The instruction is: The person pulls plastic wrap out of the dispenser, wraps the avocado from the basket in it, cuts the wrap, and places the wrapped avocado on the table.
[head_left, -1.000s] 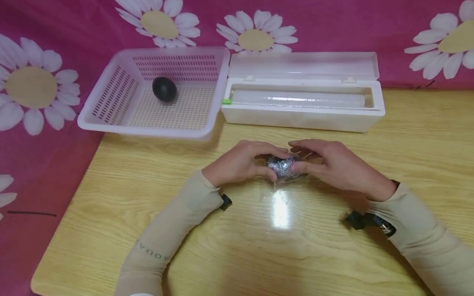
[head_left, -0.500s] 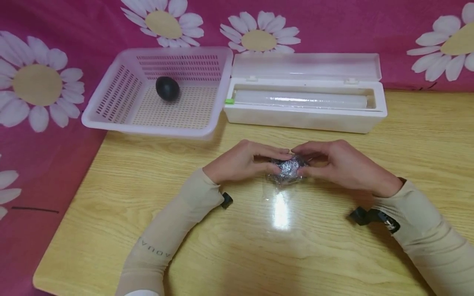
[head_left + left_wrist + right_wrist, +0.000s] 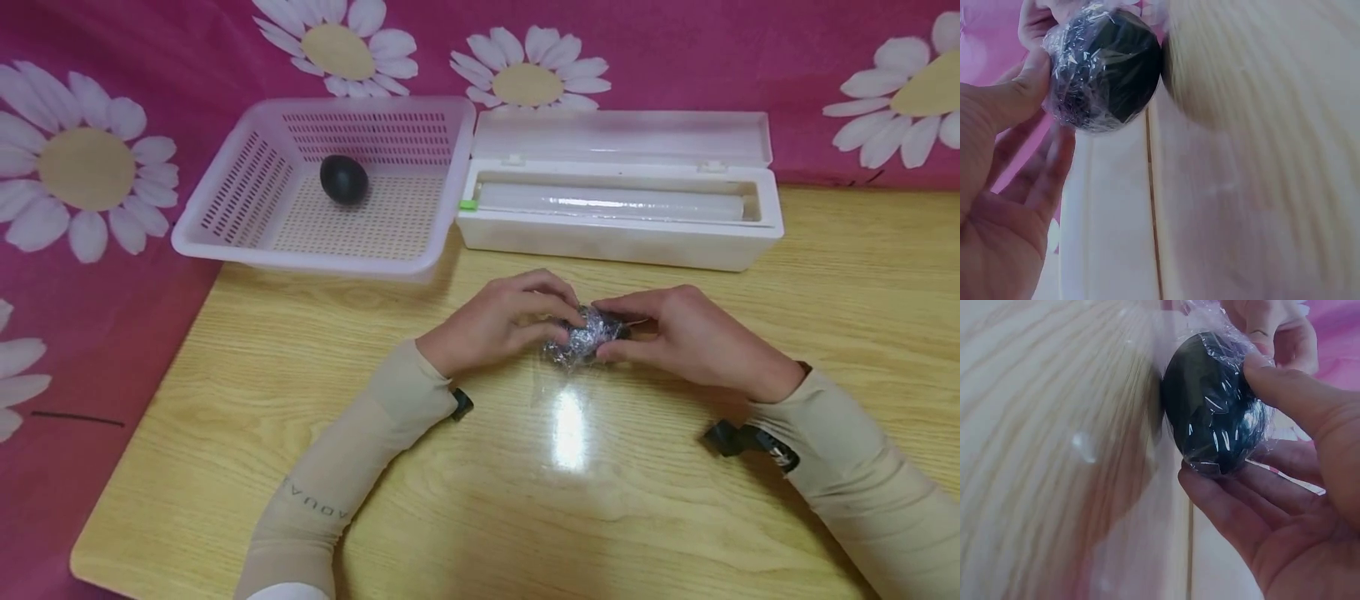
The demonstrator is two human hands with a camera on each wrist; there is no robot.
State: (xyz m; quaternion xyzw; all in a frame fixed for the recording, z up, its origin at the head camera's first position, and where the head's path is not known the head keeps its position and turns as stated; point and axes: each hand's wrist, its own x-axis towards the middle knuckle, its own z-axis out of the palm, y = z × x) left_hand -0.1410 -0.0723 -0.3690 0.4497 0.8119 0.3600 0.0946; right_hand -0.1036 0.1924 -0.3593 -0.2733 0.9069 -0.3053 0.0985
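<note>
Your left hand (image 3: pixel 491 325) and right hand (image 3: pixel 686 337) both pinch the dark, film-wrapped egg-shaped ball (image 3: pixel 585 340) at frame centre. It sits low over the pale wooden table (image 3: pixel 225 375).

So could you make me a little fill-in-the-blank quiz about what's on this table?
1. Both hands hold a dark egg-shaped object wrapped in clear ____.
2. A second, unwrapped dark egg lies inside the perforated ____.
3. The white dispenser box holding the film roll has its lid ____.
4. The left hand and right hand work above a ____ table.

Missing words: plastic film; basket; open; wooden
</note>
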